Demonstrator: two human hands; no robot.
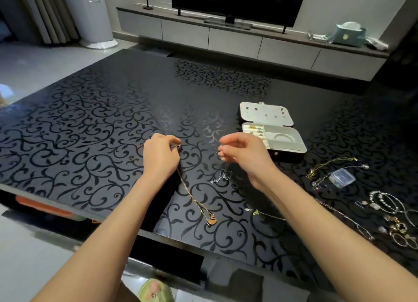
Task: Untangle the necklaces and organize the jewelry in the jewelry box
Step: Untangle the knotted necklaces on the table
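Left hand pinches gold necklace; right hand pinches silver chain over black scroll-patterned table; television behind.

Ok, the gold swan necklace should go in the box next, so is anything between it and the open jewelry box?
Yes: the right hand, pinching a silver chain, hangs between the gold necklace in the left hand and the jewelry box.

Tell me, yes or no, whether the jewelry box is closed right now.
No, the jewelry box sits open on the table, its lid laid back and the compartments showing.
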